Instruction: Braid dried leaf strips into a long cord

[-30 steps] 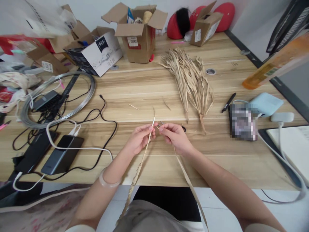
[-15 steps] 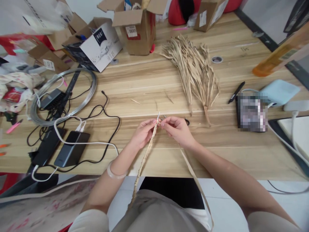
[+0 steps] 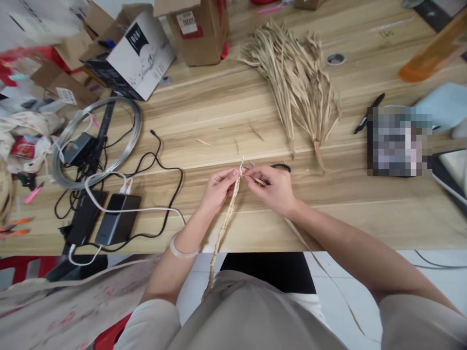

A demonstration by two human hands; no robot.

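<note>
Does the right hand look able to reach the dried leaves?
Probably yes: the leaves lie close beyond the right hand, with only a low black loop near the way, though its fingers are busy pinching a strip.

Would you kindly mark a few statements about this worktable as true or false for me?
1. The left hand pinches the pale wrapped strand near its upper end. True.
2. The dried leaves are inside a cardboard box. False: they lie on the table.
3. A coil of metal wire lies to the left of the leaves. True.
4. The bracelet is on the right arm. False: it is on the left one.
5. The right hand lies flat and open. False: its fingers are pinched together near the strand's upper end.
</note>
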